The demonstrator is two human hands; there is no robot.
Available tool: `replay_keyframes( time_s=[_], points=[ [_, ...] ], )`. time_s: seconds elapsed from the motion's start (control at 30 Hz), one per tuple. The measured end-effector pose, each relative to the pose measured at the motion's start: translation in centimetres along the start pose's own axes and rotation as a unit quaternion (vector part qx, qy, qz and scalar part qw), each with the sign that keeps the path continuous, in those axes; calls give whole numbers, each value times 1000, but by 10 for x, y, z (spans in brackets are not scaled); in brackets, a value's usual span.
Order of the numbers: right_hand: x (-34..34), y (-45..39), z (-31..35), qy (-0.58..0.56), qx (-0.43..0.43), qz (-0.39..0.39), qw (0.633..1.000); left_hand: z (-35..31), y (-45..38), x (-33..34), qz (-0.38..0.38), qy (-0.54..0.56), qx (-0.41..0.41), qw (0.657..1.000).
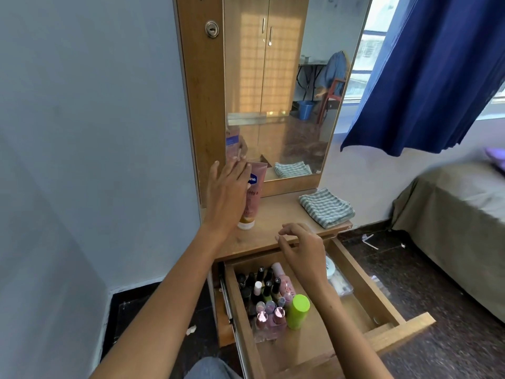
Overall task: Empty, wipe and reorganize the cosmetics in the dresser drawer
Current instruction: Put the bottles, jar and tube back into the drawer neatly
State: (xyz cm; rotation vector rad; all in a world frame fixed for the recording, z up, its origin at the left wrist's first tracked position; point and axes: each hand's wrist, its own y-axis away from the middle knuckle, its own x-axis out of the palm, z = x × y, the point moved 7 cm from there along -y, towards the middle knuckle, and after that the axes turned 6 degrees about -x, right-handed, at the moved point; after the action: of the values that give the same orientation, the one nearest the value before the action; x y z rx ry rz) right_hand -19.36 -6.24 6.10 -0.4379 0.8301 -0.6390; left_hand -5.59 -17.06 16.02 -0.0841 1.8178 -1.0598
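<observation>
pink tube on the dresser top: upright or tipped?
Upright. The pink tube stands cap-down on the dresser top, against the mirror frame; the left hand is spread beside it.

Dresser top (276, 228) w/ upright pink tube (252, 198) & folded checked cloth (326, 207).

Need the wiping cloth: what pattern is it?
Green-and-white checked cloth, seen best in the head view.

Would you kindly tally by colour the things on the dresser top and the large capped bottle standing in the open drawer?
Pink: 1, the lotion tube standing on the dresser top.
Green-and-white checked: 1, the folded cloth.
Lime green: 1, the capped bottle in the drawer.
Total: 3
</observation>
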Motion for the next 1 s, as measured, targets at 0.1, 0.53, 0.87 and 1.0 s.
replay_keyframes(
  time_s=[0.1, 0.53, 0.87, 1.0],
  points=[
    [-9, -4, -1, -9, -5, -15, 1000, -4, 3, -20, -64, 50, 5, 997],
    [-37, -31, 41, -7, -100, -11, 995, -55, 29, -41, -80, 201, 176, 960],
    [-46, 13, -12, -109, 145, 40, 983, -28, 74, 57, 181, 57, 78, 979],
    [-41, 34, -33, -136, 201, 86, 966, -39, 67, 76, 249, 29, 134, 959]
  ],
)
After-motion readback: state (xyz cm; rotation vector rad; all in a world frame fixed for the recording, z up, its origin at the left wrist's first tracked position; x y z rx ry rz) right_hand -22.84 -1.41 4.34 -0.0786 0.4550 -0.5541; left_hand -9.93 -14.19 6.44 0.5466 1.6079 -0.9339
